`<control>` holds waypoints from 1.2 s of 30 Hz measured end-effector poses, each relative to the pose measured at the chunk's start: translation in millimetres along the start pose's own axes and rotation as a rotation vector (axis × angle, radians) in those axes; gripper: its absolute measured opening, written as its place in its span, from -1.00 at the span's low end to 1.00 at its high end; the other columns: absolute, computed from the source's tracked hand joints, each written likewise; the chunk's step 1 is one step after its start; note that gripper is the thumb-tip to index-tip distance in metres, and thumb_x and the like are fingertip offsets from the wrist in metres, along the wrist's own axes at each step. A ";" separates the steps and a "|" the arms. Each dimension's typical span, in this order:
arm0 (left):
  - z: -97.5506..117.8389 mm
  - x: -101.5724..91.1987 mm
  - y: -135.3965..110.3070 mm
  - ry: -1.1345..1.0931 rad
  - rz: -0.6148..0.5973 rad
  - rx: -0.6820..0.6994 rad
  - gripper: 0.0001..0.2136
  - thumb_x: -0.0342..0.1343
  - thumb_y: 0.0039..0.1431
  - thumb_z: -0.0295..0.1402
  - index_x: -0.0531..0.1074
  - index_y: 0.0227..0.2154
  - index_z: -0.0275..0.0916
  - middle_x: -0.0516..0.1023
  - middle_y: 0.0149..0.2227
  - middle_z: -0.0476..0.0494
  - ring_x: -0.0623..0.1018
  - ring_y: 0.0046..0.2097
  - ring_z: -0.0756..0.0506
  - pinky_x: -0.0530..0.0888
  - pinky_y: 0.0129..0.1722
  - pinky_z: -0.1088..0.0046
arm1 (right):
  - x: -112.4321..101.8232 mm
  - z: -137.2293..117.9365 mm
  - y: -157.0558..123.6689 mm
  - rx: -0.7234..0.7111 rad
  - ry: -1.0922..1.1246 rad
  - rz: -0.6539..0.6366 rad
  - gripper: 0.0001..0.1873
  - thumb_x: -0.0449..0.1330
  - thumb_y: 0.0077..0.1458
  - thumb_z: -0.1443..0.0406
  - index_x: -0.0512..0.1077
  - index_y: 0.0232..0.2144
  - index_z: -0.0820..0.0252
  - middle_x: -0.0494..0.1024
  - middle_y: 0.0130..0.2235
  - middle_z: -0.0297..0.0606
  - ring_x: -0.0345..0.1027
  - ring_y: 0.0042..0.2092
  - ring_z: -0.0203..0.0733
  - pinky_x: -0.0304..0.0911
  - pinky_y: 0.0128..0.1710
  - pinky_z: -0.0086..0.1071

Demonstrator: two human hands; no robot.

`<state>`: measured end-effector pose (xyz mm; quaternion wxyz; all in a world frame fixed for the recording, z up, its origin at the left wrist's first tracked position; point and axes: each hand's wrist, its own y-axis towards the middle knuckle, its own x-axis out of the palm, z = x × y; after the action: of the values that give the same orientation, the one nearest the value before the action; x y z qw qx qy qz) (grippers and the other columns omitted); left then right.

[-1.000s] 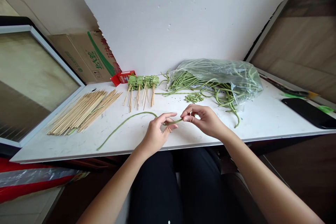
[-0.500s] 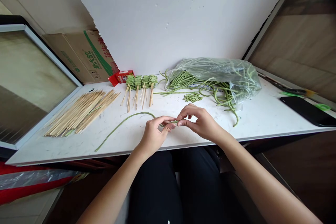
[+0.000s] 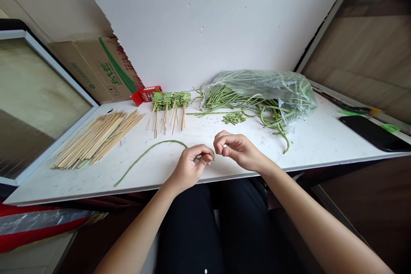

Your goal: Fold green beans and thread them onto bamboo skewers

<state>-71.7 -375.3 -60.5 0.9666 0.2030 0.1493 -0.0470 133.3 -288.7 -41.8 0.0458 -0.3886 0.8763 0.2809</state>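
The left hand's grip [image 3: 189, 167] is pinching a long, thin green bean [image 3: 170, 141] close to one end, a short tip poking out past the thumb; the rest arches leftward over the white, flat-topped table [image 3: 154, 167]. Just beside it, the right hand [image 3: 239, 152] has its fingers curled in toward the thumb, and from here I can't tell whether anything sits between them. Beyond the hands there's a little heap of short green bean pieces [image 3: 234, 118], then a clear plastic bag [image 3: 266, 82] spilling long beans. Over to the left are pale wooden skewers threaded with green pieces [image 3: 171, 99] and a spread pile of bare wooden sticks [image 3: 96, 137].
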 end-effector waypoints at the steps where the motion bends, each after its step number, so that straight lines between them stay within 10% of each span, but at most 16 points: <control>1: -2.0 -0.6 0.1 -0.025 0.015 -0.010 -0.73 0.13 0.45 -0.18 0.54 -0.31 -0.26 0.58 -0.35 -0.12 0.54 -0.34 -0.03 0.47 -0.27 0.45 | -2.7 1.3 0.0 0.009 0.039 0.017 -0.54 0.26 0.29 -0.10 0.56 -0.36 0.15 0.56 -0.30 -0.19 0.40 -0.19 -0.11 0.30 -0.12 -0.23; 9: -19.3 1.2 2.3 0.001 0.093 -0.116 -0.71 0.21 0.38 -0.10 0.64 -0.21 -0.24 0.65 -0.29 -0.16 0.56 -0.32 -0.04 0.50 -0.30 0.46 | -48.7 50.5 -10.6 0.201 -0.438 0.354 -0.84 0.39 0.21 0.17 0.70 -0.32 0.10 0.68 -0.26 -0.18 0.45 -0.27 -0.10 0.27 -0.26 -0.25; 16: -24.5 4.9 2.3 0.050 0.023 -0.157 -0.69 0.21 0.38 -0.09 0.66 -0.19 -0.24 0.69 -0.24 -0.21 0.59 -0.25 -0.08 0.51 -0.24 0.43 | -56.2 77.3 -20.7 0.251 -0.646 0.238 -0.84 0.29 0.18 0.35 0.71 -0.28 0.12 0.72 -0.24 -0.17 0.49 -0.05 0.05 0.38 0.01 -0.15; 36: -25.8 2.1 2.2 0.237 -0.036 -0.076 -0.67 0.02 0.50 -0.23 0.59 0.15 -0.14 0.48 -0.08 -0.20 0.52 -0.15 -0.07 0.50 -0.15 0.43 | -65.2 60.0 -23.3 0.389 -0.554 0.079 -0.75 0.34 0.14 0.40 0.68 -0.11 0.16 0.67 -0.20 -0.19 0.52 -0.22 -0.15 0.42 -0.17 -0.30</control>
<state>-76.3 -362.9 -82.8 0.9481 0.1678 0.2678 -0.0343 186.7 -226.9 -83.2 0.3444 -0.2472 0.8822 0.2050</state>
